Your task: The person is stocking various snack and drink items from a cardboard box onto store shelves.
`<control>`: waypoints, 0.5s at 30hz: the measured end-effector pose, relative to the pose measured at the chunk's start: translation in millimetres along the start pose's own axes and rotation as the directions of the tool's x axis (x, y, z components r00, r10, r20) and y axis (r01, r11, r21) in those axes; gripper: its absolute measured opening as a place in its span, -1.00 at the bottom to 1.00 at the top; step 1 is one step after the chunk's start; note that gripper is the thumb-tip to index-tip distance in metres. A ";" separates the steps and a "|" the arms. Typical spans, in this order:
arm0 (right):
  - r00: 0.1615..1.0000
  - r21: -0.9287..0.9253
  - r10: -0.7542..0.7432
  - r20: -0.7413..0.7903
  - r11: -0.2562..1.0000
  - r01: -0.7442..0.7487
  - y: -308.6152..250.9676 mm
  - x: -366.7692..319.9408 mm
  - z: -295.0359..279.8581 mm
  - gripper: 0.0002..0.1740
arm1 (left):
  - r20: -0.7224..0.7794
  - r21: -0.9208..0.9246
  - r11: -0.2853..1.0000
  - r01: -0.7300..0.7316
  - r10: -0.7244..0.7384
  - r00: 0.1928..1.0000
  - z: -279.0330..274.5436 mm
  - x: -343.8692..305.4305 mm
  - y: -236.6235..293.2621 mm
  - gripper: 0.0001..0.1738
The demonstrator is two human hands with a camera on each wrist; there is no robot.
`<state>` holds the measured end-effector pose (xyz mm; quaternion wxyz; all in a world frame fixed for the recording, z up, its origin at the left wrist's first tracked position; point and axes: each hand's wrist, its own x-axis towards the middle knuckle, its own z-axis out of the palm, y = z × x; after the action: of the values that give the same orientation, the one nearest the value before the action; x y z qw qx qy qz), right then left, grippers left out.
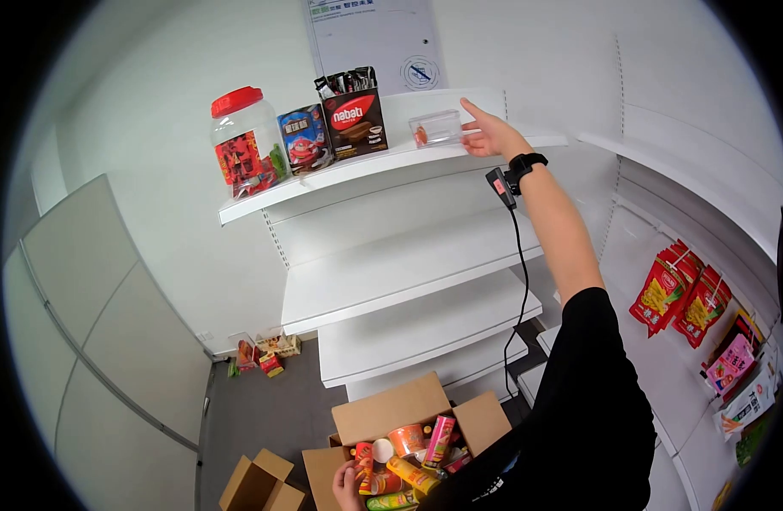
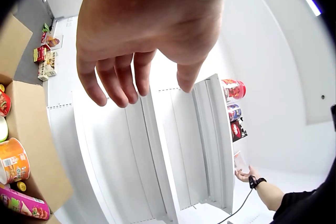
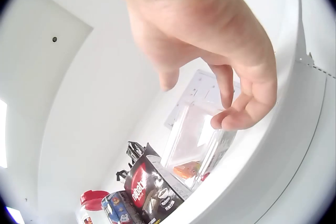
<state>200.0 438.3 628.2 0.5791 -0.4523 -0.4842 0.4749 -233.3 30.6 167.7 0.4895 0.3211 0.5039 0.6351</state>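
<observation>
On the top shelf (image 1: 391,162) lies a clear plastic box (image 1: 441,128) with something small and orange-red at its far end. My right hand (image 1: 494,138) is at the box's right end, thumb raised away from it. In the right wrist view, the bent fingertips (image 3: 231,121) are right at the clear wall. My left hand (image 1: 347,487) hangs over the left edge of an open cardboard box (image 1: 391,410), beside a red tube (image 1: 364,468). Seen from the left wrist, its fingers (image 2: 123,79) droop loosely with nothing between them.
Left of the clear box stand a black nabati box (image 1: 355,123), a blue packet (image 1: 305,140) and a red-lidded jar (image 1: 247,140). The cardboard box holds an orange tub (image 1: 407,440) and several snack tubes. Red snack bags (image 1: 667,285) hang at right. A smaller carton (image 1: 262,484) sits on the floor.
</observation>
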 end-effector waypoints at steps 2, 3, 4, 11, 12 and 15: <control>0.999 -0.057 -0.035 -0.001 0.998 0.035 3.5 7.8 -3.6 -0.10 | -0.020 0.024 1.000 0.002 -0.001 1.000 -11.1 6.7 -14.5 -0.57; 0.997 -0.037 -0.074 -0.034 0.997 0.073 6.1 7.8 -3.9 -0.15 | -0.027 0.037 0.999 0.004 -0.003 1.000 -11.6 7.8 -16.6 -0.57; 0.991 -0.018 -0.114 -0.070 0.993 0.113 9.6 8.1 -3.2 -0.19 | -0.024 0.040 0.999 -0.010 0.011 1.000 -11.0 7.6 -18.0 -0.57; 0.611 -0.658 -0.772 -0.174 0.553 0.511 31.3 11.2 16.0 -0.64 | 0.031 0.058 0.996 -0.063 0.061 0.998 8.6 10.9 -6.6 -0.58; 0.650 -0.652 -0.741 -0.169 0.578 0.490 32.5 12.2 19.3 -0.66 | 0.049 0.057 0.998 -0.041 0.038 0.998 10.7 10.5 -4.9 -0.58; 0.724 -0.659 -0.674 -0.146 0.612 0.437 37.0 18.3 22.4 -0.72 | 0.079 0.049 0.999 -0.008 0.004 0.997 13.3 8.9 -3.0 -0.59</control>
<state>175.1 463.0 597.0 0.6135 -0.5123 -0.6009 -0.0030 -223.2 43.3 167.9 0.4990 0.3595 0.4988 0.6107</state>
